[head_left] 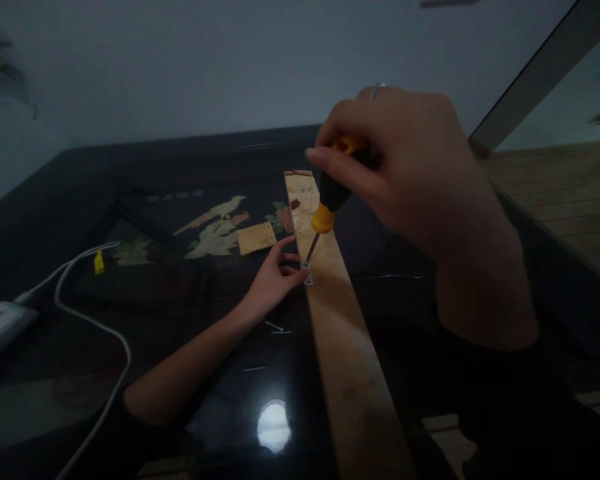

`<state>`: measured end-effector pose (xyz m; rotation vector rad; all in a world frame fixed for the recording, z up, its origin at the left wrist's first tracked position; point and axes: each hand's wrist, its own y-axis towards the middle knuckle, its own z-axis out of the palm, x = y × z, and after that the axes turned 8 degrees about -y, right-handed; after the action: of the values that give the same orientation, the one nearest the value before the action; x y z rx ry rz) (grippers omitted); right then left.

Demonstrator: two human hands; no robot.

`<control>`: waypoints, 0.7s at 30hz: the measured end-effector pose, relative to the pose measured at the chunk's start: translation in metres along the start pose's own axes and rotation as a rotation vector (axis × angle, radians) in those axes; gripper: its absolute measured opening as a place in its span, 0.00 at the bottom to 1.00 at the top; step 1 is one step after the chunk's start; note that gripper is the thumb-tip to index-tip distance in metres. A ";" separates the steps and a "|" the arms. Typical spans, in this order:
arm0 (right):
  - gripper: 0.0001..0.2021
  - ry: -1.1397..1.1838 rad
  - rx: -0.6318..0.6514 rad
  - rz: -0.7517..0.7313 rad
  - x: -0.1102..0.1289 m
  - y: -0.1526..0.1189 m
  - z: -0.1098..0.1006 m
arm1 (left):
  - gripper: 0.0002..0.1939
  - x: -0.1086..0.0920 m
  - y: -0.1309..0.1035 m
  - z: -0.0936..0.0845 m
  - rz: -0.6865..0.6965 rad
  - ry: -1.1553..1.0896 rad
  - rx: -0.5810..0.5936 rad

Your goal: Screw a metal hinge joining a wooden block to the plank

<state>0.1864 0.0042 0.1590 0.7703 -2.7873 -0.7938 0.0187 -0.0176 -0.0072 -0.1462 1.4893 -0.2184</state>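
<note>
My right hand is closed around the handle of a yellow-and-black screwdriver, which slants down to the left. Its tip meets a small metal plate with holes at the left edge of a long wooden plank. Beside the tip, my left hand steadies the metal plate with its thumb, while the other fingers rest along the plank's side. Any screw under the tip is too small to make out. Several screws lie on the dark table left of the plank.
A small square wooden piece with holes lies left of the plank's far end. On the left of the glossy table are a white power strip, a white cable and a yellow tag. A wall rises behind.
</note>
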 end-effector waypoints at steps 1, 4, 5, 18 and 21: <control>0.15 -0.035 -0.004 0.021 0.002 0.001 0.002 | 0.36 0.000 0.000 0.000 0.001 0.002 0.003; 0.18 -0.023 -0.038 0.036 0.002 0.003 0.008 | 0.36 0.001 0.000 0.000 0.005 0.007 0.006; 0.18 0.015 -0.036 0.020 0.001 0.002 0.008 | 0.36 0.001 0.000 -0.001 0.006 0.009 0.007; 0.10 0.108 0.034 -0.098 -0.003 -0.001 0.000 | 0.36 0.005 0.003 -0.002 0.014 0.011 0.022; 0.13 0.050 0.020 -0.060 -0.002 0.000 0.003 | 0.36 0.004 0.003 -0.002 0.011 0.006 0.024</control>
<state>0.1875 0.0067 0.1569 0.8683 -2.7440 -0.7467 0.0170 -0.0158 -0.0114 -0.1181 1.4923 -0.2285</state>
